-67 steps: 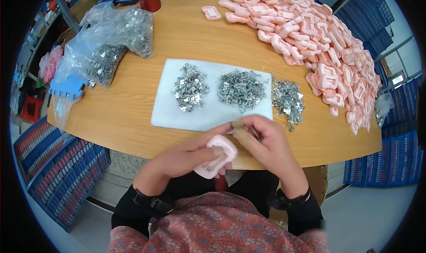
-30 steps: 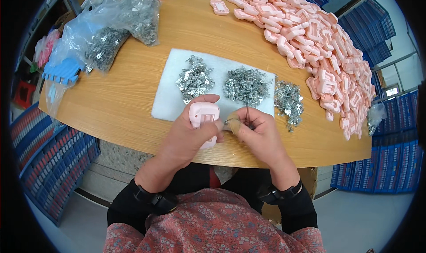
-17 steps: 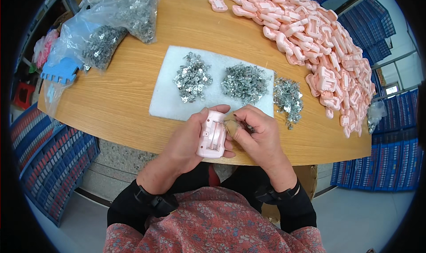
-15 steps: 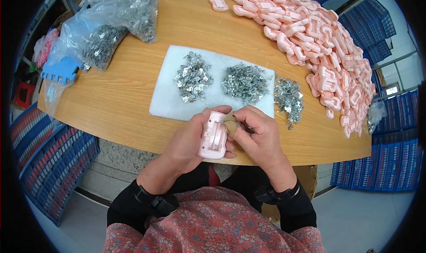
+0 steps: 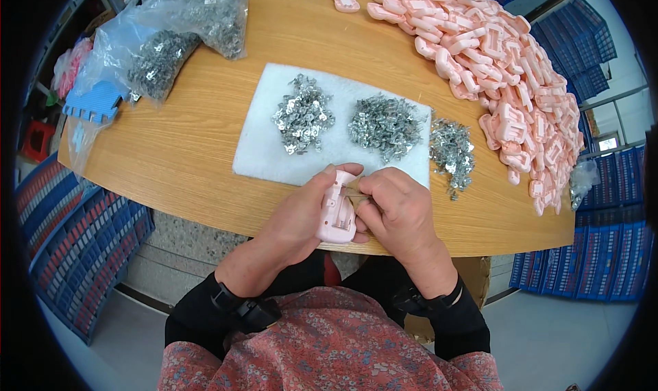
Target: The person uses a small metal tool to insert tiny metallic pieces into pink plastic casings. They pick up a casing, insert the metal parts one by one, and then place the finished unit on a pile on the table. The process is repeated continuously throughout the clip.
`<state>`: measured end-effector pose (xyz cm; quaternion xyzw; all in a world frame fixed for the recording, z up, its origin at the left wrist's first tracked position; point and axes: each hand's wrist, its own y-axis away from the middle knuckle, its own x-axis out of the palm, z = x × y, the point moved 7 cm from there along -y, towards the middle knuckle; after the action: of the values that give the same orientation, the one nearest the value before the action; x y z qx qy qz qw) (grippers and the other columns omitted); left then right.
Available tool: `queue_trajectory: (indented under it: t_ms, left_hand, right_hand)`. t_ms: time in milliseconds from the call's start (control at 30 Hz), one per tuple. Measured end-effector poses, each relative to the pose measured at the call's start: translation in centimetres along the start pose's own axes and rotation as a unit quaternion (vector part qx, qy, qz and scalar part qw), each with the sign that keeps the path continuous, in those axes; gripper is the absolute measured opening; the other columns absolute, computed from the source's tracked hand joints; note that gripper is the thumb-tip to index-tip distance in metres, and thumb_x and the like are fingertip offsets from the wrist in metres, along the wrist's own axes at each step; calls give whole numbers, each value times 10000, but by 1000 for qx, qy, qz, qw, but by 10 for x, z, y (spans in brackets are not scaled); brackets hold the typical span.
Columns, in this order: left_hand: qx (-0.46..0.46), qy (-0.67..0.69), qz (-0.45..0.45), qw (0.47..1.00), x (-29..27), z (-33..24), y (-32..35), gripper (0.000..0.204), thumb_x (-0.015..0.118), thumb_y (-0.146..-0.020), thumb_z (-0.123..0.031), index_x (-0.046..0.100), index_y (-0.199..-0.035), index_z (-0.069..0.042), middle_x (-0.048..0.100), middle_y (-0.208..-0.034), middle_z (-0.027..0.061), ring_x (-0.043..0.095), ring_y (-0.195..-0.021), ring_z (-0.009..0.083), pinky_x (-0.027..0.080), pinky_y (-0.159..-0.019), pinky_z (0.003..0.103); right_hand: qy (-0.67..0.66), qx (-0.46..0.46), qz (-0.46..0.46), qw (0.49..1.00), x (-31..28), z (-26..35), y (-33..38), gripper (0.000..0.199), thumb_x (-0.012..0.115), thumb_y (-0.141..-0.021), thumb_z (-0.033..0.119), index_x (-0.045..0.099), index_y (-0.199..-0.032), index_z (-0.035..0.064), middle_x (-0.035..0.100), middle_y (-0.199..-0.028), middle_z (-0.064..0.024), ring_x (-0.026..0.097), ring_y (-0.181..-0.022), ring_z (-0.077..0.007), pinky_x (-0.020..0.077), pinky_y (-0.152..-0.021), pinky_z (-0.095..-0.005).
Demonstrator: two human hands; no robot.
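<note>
In my left hand [image 5: 296, 216] a pale pink plastic casing [image 5: 338, 226] is gripped, tilted, with its recessed compartment facing up. My right hand [image 5: 399, 202] is closed in a pinch at the casing's right side. From its fingertips a thin stick-like tool [image 5: 358, 196] reaches toward the compartment; its exact kind is hard to make out. Beyond my hands lies a white foam sheet [image 5: 255, 141]. It carries a left heap of small metal clips [image 5: 303, 117] and a second heap of metal pieces [image 5: 385, 127].
Another heap of metal pieces [image 5: 452, 154] sits off the sheet's right edge. A large pile of pink casings [image 5: 504, 82] covers the table's right side, with a single casing [image 5: 344, 0] apart. Clear bags of metal parts [image 5: 163, 62] lie far left. Blue racks [image 5: 89, 254] flank the table [image 5: 171, 151].
The right hand has turned over the casing's side; the tan patch seen at its fingertips is now hidden, and a thin tool shows. The casing has tilted slightly and shifted right.
</note>
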<state>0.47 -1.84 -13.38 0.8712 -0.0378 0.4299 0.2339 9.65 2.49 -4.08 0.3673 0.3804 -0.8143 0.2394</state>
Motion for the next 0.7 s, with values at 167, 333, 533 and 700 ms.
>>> queue_trajectory:
  t_ms: [167, 333, 533, 700]
  left_hand:
    - [8, -8, -1, 1000, 0, 0, -1, 474, 214, -1071, -338, 431, -1395, -69, 633, -1140, 127, 689, -933, 250, 609, -785, 450]
    - [-9, -3, 4, 1000, 1, -1, 0, 503, 205, -1070, -364, 415, -1411, -60, 651, -1027, 126, 686, -850, 245, 602, -770, 465]
    - [-11, 8, 0, 1000, 0, -1, 0, 522, 201, -1068, -385, 411, -1412, -54, 654, -948, 128, 681, -801, 246, 600, -761, 474]
    - [-12, 9, -3, 1000, -1, -1, 0, 527, 205, -1069, -390, 412, -1411, -48, 653, -945, 129, 682, -801, 249, 599, -759, 478]
  right_hand:
    - [31, -10, 1, 999, 3, 3, 1, 184, 709, -693, 41, 632, -859, 66, 605, -772, -71, 621, -701, -277, 512, -592, -375]
    - [-132, 159, 19, 978, 4, -20, 8, 165, 695, -731, 15, 657, -891, 32, 624, -787, -90, 629, -657, -245, 508, -581, -336]
    - [-119, 148, 24, 982, 0, -21, 9, 169, 687, -752, -7, 663, -918, 20, 629, -774, -104, 634, -640, -234, 504, -575, -321]
    - [-94, 121, 27, 988, -2, -16, 6, 165, 691, -749, -6, 661, -908, 25, 629, -773, -102, 637, -647, -245, 504, -577, -331]
